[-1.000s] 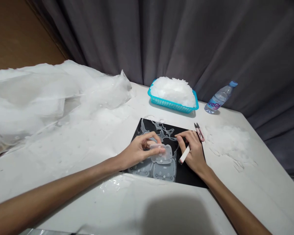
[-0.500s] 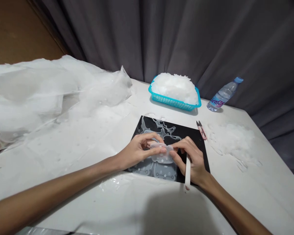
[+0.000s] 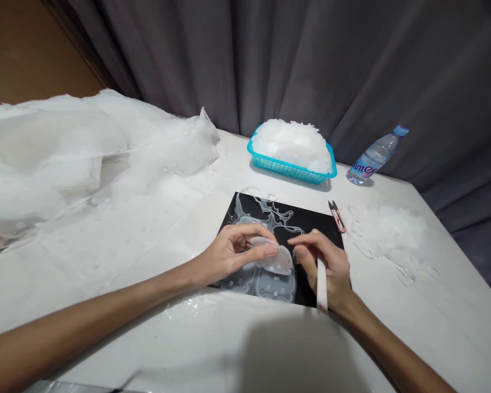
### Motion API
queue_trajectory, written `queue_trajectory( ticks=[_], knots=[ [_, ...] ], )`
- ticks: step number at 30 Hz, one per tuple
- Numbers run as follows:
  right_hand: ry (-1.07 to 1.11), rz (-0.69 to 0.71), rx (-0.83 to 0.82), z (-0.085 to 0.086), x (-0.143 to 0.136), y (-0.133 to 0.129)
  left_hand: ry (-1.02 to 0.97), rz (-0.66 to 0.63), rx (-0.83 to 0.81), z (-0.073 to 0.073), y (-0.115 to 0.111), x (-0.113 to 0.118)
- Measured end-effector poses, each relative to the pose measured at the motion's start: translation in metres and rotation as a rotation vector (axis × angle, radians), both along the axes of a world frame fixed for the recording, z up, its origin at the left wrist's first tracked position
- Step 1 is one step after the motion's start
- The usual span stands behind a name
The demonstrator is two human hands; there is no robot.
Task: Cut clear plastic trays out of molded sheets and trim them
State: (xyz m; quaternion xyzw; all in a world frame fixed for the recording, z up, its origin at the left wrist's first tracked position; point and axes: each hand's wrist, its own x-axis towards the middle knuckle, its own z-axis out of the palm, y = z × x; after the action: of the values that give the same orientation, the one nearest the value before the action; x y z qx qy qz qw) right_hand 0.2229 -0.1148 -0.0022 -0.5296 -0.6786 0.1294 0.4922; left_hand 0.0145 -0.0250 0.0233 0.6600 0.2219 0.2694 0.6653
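Left hand: the left hand is closed on a thin, see-through plastic piece, pinching it between thumb and fingers.
Plastic piece: tilted in the left hand's grip, above the flat pieces near the front edge of the mat.
Right hand: the right hand is just to the right of the plastic piece, apart from it — index finger and thumb point toward it with a gap between their tips, while the other fingers are curled round a white stick.
White stick: its lower end points down toward the front edge of the mat.
Mat: a black mat lies on the white table, under both hands.
Flat pieces: cloudy plastic pieces rest on the mat, partly hidden by the left hand.
Loose strips: thin, curly plastic strips lie across the far part of the mat.
Snips: small pink-handled snips are at the mat's far right corner, dark blades pointing away.
Scrap pile: a loose heap of clear scraps sits right of the snips.
Basket: a blue basket stands beyond the mat, heaped above its rim with white pieces.
Bottle: a capped water bottle stands right of the basket.
Plastic bags: a large pile of filmy plastic covers the far left of the table — its contents are too blurred to tell.
Curtain: a grey curtain hangs behind.
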Motion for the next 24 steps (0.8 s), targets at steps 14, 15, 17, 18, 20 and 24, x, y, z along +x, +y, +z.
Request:
queue_trajectory(
  ticks=[14, 15, 17, 18, 20, 24],
  knots=[
    [-0.359, -0.286, -0.154, 0.006, 0.056, 0.017, 0.014, 0.027, -0.137, -0.001, -0.004, 0.001],
    [-0.458, -0.443, -0.123, 0.002, 0.066, 0.019, 0.005, 0.023, -0.147, -0.002, -0.004, 0.001],
    [-0.667, -0.646, -0.132, -0.008, 0.084, 0.024, -0.008, 0.017, -0.164, -0.004, -0.004, 0.001],
    [-0.742, -0.689, -0.154, -0.013, 0.091, 0.025, -0.011, 0.016, -0.171, -0.005, -0.004, 0.001],
    [-0.829, -0.687, -0.198, -0.021, 0.100, 0.026, -0.013, 0.015, -0.179, -0.006, -0.004, 0.001],
    [-0.938, -0.622, -0.220, -0.024, 0.102, 0.027, -0.036, 0.011, -0.174, -0.005, -0.004, 0.001]
  ],
)
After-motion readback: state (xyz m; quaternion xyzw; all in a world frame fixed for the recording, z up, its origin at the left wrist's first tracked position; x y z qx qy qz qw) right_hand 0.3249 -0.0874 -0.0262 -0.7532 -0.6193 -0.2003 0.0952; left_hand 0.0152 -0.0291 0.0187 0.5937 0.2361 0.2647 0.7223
